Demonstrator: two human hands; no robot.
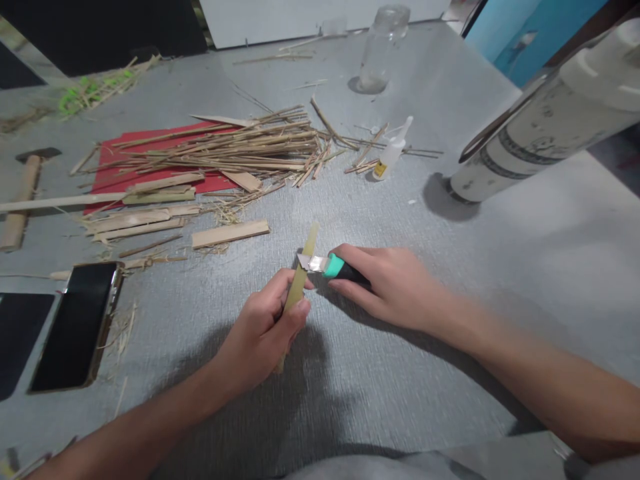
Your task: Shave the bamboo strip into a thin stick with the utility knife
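My left hand (273, 317) is closed around a flat, yellowish-green bamboo strip (297, 287), which points up and away from me. Fingers of my right hand (383, 280) wrap the dark handle of a utility knife (334, 265) with a teal front end. The knife's metal blade lies across the strip just above my left fingers and appears to touch it. Part of the knife handle is hidden in my right palm, and the lower part of the strip is mostly covered by my left hand.
Thin dry stalks (240, 147) lie heaped on red paper (113, 160), with flat wood pieces (230, 234) nearby. A glue bottle (390, 157), a glass jar (380, 50) and a tall patterned flask (535, 127) stand farther back. At left are a phone (75, 327) and a hammer (25, 200).
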